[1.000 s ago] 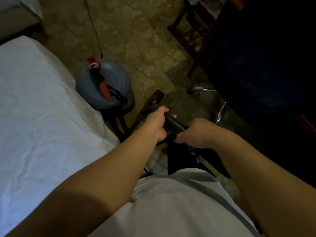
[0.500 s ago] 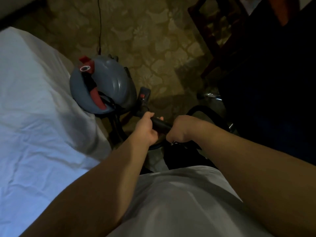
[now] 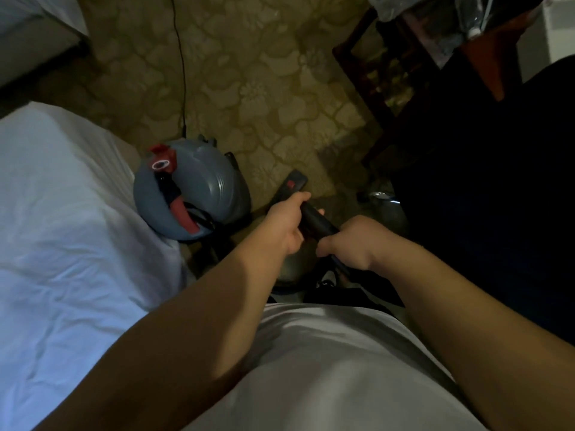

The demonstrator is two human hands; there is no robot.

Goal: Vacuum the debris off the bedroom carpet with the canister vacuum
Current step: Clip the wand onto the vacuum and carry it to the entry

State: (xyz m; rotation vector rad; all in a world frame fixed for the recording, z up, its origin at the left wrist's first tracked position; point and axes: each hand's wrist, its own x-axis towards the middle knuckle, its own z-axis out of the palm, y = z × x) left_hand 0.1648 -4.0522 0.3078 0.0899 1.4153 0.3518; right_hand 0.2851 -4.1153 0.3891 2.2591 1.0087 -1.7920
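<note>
The person is gripping the black wand [image 3: 315, 221] with both hands: the left hand [image 3: 284, 223] is curling round it nearer the nozzle [image 3: 295, 182], and the right hand [image 3: 351, 244] is clasping it just behind. The nozzle is sitting on the patterned carpet [image 3: 264, 88], near the grey canister vacuum [image 3: 202, 194] standing against the bed [image 3: 62, 228]. Vacuuming seems to be under way. No debris is showing in this dim light, so what is left is unclear.

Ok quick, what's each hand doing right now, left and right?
Left hand: gripping the black vacuum tube.
Right hand: gripping the same tube, nearer the body.
</note>
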